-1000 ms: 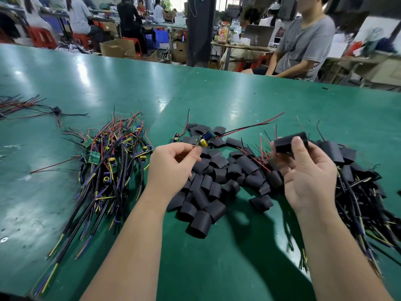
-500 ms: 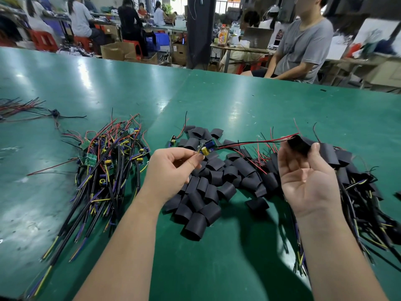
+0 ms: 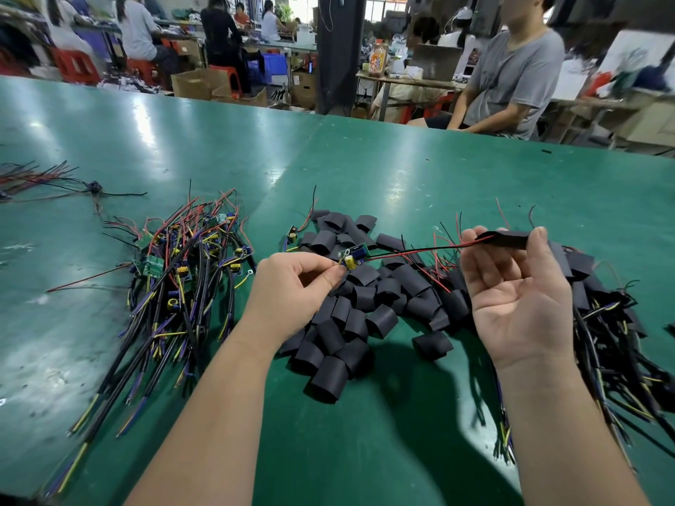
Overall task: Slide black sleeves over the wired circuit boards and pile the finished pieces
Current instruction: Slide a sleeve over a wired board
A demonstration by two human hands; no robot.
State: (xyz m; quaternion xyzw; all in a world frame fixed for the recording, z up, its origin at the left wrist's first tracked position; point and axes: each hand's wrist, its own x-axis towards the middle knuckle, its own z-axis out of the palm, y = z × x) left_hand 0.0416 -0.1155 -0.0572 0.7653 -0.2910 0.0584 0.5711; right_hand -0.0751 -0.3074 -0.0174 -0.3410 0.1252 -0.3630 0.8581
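My left hand (image 3: 296,286) pinches a small circuit board (image 3: 352,255) with a yellow capacitor above the heap of loose black sleeves (image 3: 359,304). Its red and black wires (image 3: 412,252) run right into a flat black sleeve (image 3: 509,239), which my right hand (image 3: 515,286) holds between thumb and fingertips, palm up. The wire ends are inside the sleeve; the board is still outside it. A pile of bare wired boards (image 3: 175,272) lies to the left. Sleeved pieces (image 3: 613,323) are heaped at the right.
The green table (image 3: 401,177) stretches far back. A bundle of loose wires (image 3: 44,180) lies at the far left. A person in a grey shirt (image 3: 511,71) sits behind the far edge, and other workers sit in the background.
My hands have drawn apart. The board's red and black wires are now threaded into the sleeve in my right hand, which has turned palm up.
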